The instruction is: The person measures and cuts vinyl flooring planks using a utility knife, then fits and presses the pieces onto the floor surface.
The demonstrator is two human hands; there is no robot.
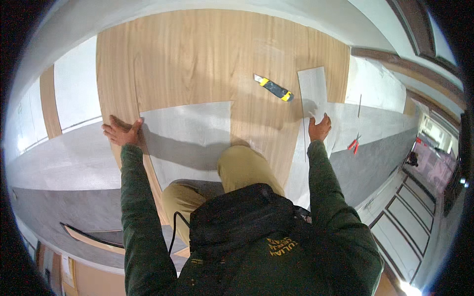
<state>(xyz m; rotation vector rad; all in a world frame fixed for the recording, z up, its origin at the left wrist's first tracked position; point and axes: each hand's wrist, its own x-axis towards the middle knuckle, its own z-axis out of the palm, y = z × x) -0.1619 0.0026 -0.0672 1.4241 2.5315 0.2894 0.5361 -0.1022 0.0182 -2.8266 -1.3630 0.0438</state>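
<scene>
My left hand (pixel 122 132) lies with fingers spread on a long wood-grain strip (pixel 147 165), its thumb at the strip's right edge. Beside the strip is a pale grey, square-cornered area (pixel 185 128) bordering the large wood-grain sheet (pixel 197 59). On the right, my right hand (pixel 320 128) rests with thumb and fingers apart at the near end of a short pale grey strip (pixel 312 84). Between the hands, farther off, a yellow and black utility knife (pixel 274 89) lies on the wood-grain sheet, blade end to the left.
Red-handled pliers (pixel 354 144) lie on the grey surface right of my right hand, near a thin dark rod (pixel 360 106). A curved strip with a dark edge (pixel 94 238) is at lower left. My bent knees (pixel 249 165) are between my arms. Dark-framed panels (pixel 402 217) stand at far right.
</scene>
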